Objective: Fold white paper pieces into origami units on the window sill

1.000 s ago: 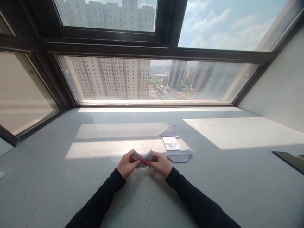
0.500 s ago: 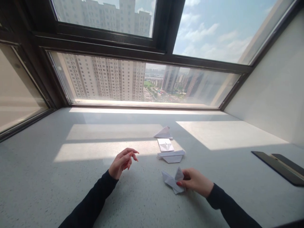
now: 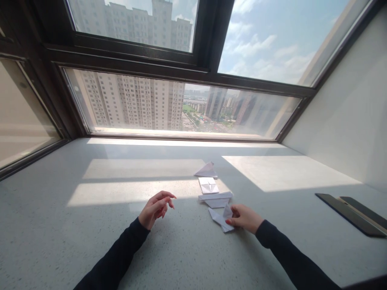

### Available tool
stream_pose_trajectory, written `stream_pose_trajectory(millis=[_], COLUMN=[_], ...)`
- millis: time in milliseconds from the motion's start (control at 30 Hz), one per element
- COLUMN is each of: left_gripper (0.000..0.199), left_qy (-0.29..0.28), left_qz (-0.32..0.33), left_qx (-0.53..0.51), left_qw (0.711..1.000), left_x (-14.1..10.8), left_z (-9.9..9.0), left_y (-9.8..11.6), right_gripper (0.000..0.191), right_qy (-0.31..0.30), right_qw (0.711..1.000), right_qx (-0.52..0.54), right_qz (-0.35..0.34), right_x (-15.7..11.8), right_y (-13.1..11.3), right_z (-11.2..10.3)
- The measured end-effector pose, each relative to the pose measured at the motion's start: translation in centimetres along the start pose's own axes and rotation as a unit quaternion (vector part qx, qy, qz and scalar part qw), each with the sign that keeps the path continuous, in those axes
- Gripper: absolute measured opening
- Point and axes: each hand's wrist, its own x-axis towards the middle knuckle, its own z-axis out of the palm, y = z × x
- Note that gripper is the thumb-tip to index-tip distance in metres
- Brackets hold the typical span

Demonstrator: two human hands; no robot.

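Note:
My right hand pinches a white folded-paper figure with pointed ends, down at the speckled sill. Just beyond it lies a folded paper boat shape with a long flat band along its top. Behind that is a square paper fold with a star-like crease pattern, and farthest back a triangular paper fold. To the left, my left hand hovers with bent, loosely parted fingers and nothing in it.
A pale speckled windowsill carries everything, with bright sunlit patches across it. At the right lies a flat dark object with a light strip along its middle. Dark window frames close off the back; a white wall rises at right.
My right hand has moved away from me with the pointed paper figure, bringing it close to the boat-shaped fold. My left hand stays nearly where it was.

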Motion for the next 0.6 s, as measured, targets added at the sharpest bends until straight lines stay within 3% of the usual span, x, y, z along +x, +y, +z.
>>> stream_pose_trajectory(millis=[100, 200, 400, 600], left_gripper=[0.028, 0.028, 0.027, 0.018], left_qy=[0.002, 0.003, 0.005, 0.075], left_qz=[-0.005, -0.008, -0.001, 0.068], left_qx=[0.005, 0.007, 0.023, 0.125], left_qw=[1.000, 1.000, 1.000, 0.987], left_x=[0.0, 0.0, 0.0, 0.3], left_z=[0.1, 0.1, 0.1, -0.6], left_y=[-0.1, 0.0, 0.2, 0.0], right_gripper=[0.030, 0.035, 0.032, 0.023], right_qy=[0.086, 0.128, 0.134, 0.161], right_qw=[0.995, 0.989, 0.988, 0.982], right_qx=[-0.050, -0.071, -0.074, -0.043], right_qz=[0.009, -0.002, -0.012, -0.092], right_x=[-0.3, -0.6, -1.6, -2.7], right_y=[0.0, -0.1, -0.8, -3.7], right_z=[0.4, 0.7, 0.5, 0.9])
